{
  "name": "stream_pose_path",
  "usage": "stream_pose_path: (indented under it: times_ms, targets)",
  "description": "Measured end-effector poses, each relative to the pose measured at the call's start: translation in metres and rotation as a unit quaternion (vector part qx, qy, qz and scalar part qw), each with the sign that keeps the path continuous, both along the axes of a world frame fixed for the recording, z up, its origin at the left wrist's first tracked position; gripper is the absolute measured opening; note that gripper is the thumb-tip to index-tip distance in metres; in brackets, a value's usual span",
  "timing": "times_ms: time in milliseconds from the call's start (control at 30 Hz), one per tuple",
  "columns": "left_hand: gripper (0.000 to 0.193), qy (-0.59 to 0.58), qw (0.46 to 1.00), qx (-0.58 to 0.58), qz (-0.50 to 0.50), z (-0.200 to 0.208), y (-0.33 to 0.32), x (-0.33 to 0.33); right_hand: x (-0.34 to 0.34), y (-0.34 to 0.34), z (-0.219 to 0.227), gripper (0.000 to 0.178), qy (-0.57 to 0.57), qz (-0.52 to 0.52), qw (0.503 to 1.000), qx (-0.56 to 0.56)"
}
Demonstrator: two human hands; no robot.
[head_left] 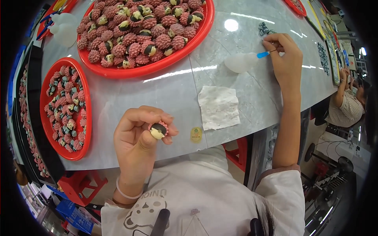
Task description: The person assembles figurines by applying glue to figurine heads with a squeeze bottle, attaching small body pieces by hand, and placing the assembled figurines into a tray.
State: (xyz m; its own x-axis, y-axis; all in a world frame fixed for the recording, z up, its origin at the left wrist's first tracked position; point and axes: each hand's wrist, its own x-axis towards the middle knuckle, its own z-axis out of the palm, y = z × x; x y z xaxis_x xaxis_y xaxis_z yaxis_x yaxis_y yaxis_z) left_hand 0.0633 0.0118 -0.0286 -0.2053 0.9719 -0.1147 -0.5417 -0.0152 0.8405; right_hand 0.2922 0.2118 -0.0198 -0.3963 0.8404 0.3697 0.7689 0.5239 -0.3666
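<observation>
The left hand's point(136, 129) grip was clamped, thumb against fingers, on a small pink knobbly figurine with a cream face and black hair point(158, 132), raised above the near edge of the grey marbled bench point(130, 92). The right hand's point(287, 55) fingers were bent in at the thin needle of a blue nozzle point(262, 54); whether they were pinched on anything, I could not tell. That nozzle belonged to a translucent white plastic bottle point(238, 63) lying on its side, its contents indistinct.

Farther out, a large red oval tray point(130, 73) was heaped with pink figurines, many showing cream faces and black hair. A smaller red oval tray point(88, 114) held pink and blue-grey pieces, and a long black tray point(36, 74) at the left edge held more pink ones.

Counted, there was one figurine in hand, one wrinkled white cloth-like square point(218, 108), one yellowish oval label point(196, 134) and two groups of small dark pieces point(265, 29); the heaped tray contents were too crowded to count.
</observation>
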Motion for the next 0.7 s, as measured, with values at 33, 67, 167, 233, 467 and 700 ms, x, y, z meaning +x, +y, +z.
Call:
stream_pose_path:
  times_ms: [33, 67, 167, 233, 467, 700]
  targets:
    - [0.034, 0.000, 1.000, -0.003, 0.004, -0.002, 0.000, 0.000, 0.000, -0.005, 0.002, 0.015, 0.000, 0.004, 1.000, -0.003]
    - [0.033, 0.003, 1.000, 0.020, 0.001, -0.004, 0.000, -0.001, 0.000, -0.016, 0.007, 0.015, 0.104, -0.026, 0.993, -0.052]
    - [0.033, 0.000, 0.999, 0.040, -0.008, -0.006, -0.001, -0.002, 0.017, -0.048, 0.023, 0.015, 0.299, -0.038, 0.940, -0.162]
    - [0.034, -0.005, 0.999, 0.041, -0.020, -0.005, 0.000, -0.002, 0.024, -0.066, 0.027, 0.015, 0.391, -0.023, 0.894, -0.216]
    - [0.036, -0.011, 0.998, 0.053, -0.036, -0.006, -0.002, -0.003, -0.001, -0.105, 0.017, 0.028, 0.536, 0.082, 0.744, -0.390]
    - [0.035, -0.021, 0.996, 0.063, -0.058, -0.003, 0.000, 0.001, -0.031, -0.114, 0.014, 0.023, 0.594, 0.151, 0.634, -0.472]
